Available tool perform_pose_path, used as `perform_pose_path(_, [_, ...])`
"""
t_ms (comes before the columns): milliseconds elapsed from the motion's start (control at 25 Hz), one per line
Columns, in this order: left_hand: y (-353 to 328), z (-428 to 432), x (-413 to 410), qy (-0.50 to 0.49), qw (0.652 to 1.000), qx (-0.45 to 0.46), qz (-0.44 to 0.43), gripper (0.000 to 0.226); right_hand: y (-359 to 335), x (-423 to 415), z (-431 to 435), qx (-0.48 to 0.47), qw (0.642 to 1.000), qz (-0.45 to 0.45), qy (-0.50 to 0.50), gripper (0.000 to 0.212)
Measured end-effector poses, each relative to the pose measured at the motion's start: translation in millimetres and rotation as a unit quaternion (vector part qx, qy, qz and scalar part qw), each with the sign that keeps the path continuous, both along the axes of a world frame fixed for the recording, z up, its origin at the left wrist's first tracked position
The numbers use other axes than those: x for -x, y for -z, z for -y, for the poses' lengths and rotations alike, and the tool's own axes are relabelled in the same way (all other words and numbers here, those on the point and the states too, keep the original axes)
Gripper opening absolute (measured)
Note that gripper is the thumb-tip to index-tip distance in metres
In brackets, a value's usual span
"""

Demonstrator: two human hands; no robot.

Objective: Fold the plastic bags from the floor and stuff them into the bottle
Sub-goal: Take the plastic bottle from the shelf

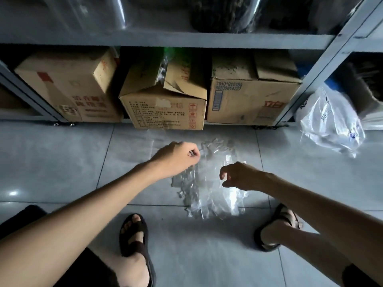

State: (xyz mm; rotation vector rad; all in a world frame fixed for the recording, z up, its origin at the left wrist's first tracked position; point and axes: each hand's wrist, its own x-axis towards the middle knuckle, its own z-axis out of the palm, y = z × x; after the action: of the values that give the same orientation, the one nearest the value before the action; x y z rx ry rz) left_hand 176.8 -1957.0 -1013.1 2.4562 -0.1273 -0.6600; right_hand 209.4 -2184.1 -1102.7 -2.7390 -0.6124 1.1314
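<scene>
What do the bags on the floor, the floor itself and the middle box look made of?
The plastic bags: thin clear film, glossy; tile shows through and creases catch glare. The floor: probably polished grey tile, given grout lines and reflections. The middle box: matte brown cardboard, likely corrugated, with bent flaps and printing.

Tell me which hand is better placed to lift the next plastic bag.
The left hand: it seems to pinch the plastic bags at their far edge, while the right hand hovers over them, loosely curled, holding nothing.
</scene>
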Motion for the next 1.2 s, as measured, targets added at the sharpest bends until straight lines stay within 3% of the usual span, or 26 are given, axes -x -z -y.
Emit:
perform_pose_path(120, [14,19,-16,0.031,0.999,-0.032,-0.02,0.014,35,-28,9,-0.033,0.997,0.004,0.063,0.025])
perform_pose_path(240, [51,18,-28,-0.006,0.999,-0.001,-0.033,0.015,95,-38,-2,-0.052,0.995,0.005,0.082,0.028])
perform_pose_path(400, [120,-12,-38,-0.07,0.992,0.003,-0.109,0.012,177,-30,-22,-0.035,0.996,0.002,0.081,0.051])
perform_pose_path(520, [157,-27,-53,-0.105,0.985,0.02,-0.134,0.013,224,-28,-29,-0.021,0.997,0.048,0.062,0.063])
perform_pose_path(680, [190,-31,-55,-0.113,0.979,0.032,-0.166,0.016,263,-27,-32,-0.017,0.994,0.105,0.04,0.054])
perform_pose_path(840, [197,-37,-48,-0.125,0.973,0.049,-0.186,0.015,267,-30,-29,-0.066,0.988,0.07,0.123,0.028])
perform_pose_path(1000, [186,-44,-45,-0.156,0.968,0.076,-0.178,0.014,234,-41,-33,-0.135,0.968,0.015,0.21,0.015])
perform_pose_path(1200, [139,-36,-40,-0.203,0.95,0.141,-0.19,0.018,122,-58,-31,-0.295,0.899,0.002,0.324,0.018])
